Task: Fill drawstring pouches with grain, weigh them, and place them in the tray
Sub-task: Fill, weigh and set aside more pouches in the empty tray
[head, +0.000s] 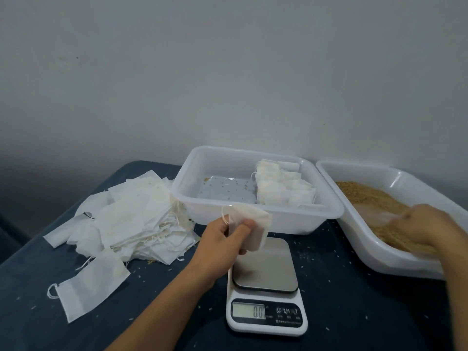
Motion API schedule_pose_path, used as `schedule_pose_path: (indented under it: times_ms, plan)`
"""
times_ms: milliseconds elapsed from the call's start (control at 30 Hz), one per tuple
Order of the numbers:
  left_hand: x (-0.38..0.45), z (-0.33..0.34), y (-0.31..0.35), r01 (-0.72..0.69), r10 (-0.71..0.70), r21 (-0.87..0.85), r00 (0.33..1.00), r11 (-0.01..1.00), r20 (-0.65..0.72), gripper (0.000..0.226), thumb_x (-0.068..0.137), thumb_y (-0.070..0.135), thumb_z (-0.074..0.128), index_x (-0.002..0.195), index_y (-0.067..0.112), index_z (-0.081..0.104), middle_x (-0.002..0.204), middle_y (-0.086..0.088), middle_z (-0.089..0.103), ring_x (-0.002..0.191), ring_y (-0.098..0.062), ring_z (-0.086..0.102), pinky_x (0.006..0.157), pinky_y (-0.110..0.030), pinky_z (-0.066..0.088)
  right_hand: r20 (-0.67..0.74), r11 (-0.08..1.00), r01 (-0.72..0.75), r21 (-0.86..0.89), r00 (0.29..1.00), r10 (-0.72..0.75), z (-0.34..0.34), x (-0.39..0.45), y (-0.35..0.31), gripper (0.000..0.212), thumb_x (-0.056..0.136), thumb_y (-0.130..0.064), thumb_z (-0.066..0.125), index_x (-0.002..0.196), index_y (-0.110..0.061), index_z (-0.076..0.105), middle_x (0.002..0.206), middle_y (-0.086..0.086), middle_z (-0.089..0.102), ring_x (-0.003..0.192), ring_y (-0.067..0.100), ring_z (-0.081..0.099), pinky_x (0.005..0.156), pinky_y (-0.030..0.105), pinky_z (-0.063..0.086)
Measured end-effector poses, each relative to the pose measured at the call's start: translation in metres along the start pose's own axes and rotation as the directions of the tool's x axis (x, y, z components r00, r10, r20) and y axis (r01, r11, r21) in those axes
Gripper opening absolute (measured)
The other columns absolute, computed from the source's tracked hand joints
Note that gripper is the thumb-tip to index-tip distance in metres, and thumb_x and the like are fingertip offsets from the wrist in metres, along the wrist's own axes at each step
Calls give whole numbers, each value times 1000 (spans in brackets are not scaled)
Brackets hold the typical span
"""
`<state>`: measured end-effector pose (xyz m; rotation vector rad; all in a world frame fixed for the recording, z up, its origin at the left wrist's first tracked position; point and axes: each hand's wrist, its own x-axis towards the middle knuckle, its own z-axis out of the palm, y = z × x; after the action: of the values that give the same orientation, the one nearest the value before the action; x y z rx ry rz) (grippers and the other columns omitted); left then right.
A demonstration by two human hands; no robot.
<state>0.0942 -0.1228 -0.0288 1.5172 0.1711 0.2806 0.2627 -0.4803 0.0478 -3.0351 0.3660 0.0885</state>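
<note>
L hand [222,233] pinched an empty pouch [253,225] above the scale [266,285]; R hand [420,226] dug in grain [364,196], grip unclear; I'd have held pouch mouth open nr the bin [395,262]

Bare grey wall [228,72], dark table [38,325]

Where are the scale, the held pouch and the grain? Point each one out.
scale [265,266]: head view, on the middle of its steel platform.
held pouch [258,228]: head view, on the cloth right of the left thumb.
grain [359,192]: head view, on the heap in the right tray.
</note>
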Motion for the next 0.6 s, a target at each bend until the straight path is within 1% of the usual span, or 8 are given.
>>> schedule_pose_path:
  times_ms: [100, 200, 300, 367, 400, 467, 500, 600]
  plan:
    - [0, 2, 0, 40, -36, -113, 999, 993, 37, 15, 98, 30, 68, 101, 22, 80, 99, 3, 80, 91, -7, 74, 75, -23, 59, -21, 996, 40, -82, 999, -42, -1, -11, -8, 51, 101, -49, 57, 134, -11, 66, 135, 12, 65, 119, 33, 60, 94, 37, 47]
    - [0, 5, 0, 45, -44, -193, 999, 980, 10, 15, 96, 29, 69, 95, 23, 83, 101, 0, 80, 95, -11, 75, 75, -18, 56, -355, 962, 214, 172, 924, -142, -4, -33, -21, 39, 97, -39, 61, 128, -16, 67, 120, 12, 70, 107, 33, 64, 88, 38, 47]
    - [2, 5, -1, 24, -32, -228, 999, 973, -30, 14, 96, 27, 69, 96, 29, 83, 102, 0, 80, 98, -13, 76, 76, -16, 56, -602, 655, 608, 449, 747, -280, 0, -75, -50, 10, 97, -38, 62, 102, -33, 70, 96, -10, 74, 84, 6, 69, 76, 26, 50]
    - [3, 4, -2, -11, -6, -226, 997, 974, -72, 14, 96, 26, 70, 95, 31, 83, 101, 1, 80, 97, -11, 76, 75, -15, 56, -348, 319, 587, 744, 748, -565, 13, -103, -84, 14, 102, -31, 60, 96, -30, 72, 96, -4, 76, 88, 13, 73, 77, 30, 58]
    - [3, 3, -1, -27, 4, -222, 995, 975, -101, 14, 96, 25, 70, 94, 31, 83, 99, 1, 80, 95, -10, 76, 74, -15, 55, -159, 230, 450, 863, 674, -721, 24, -114, -101, 17, 104, -24, 57, 100, -24, 74, 101, 2, 77, 95, 21, 74, 82, 34, 60]
    - [4, 1, -2, -53, 20, -201, 986, 978, -163, 13, 95, 26, 70, 92, 25, 83, 97, 1, 80, 93, -10, 75, 73, -15, 55, 117, 281, 261, 924, 506, -855, 48, -127, -128, 19, 106, -14, 54, 109, -9, 72, 110, 10, 76, 105, 28, 73, 91, 33, 59]
    - [5, -1, -3, -68, 33, -186, 982, 980, -185, 13, 95, 27, 70, 93, 22, 82, 97, 2, 80, 93, -10, 75, 72, -15, 56, 191, 320, 196, 927, 487, -852, 60, -130, -138, 19, 106, -13, 54, 111, -5, 70, 111, 11, 76, 107, 26, 73, 92, 31, 58]
    - [6, -3, -2, -106, 65, -177, 973, 979, -221, 12, 95, 27, 70, 95, 21, 81, 97, 3, 80, 93, -10, 75, 73, -15, 57, 153, 370, 242, 897, 615, -774, 81, -128, -153, 19, 105, -20, 58, 109, -9, 73, 109, 2, 77, 108, 16, 70, 98, 25, 54]
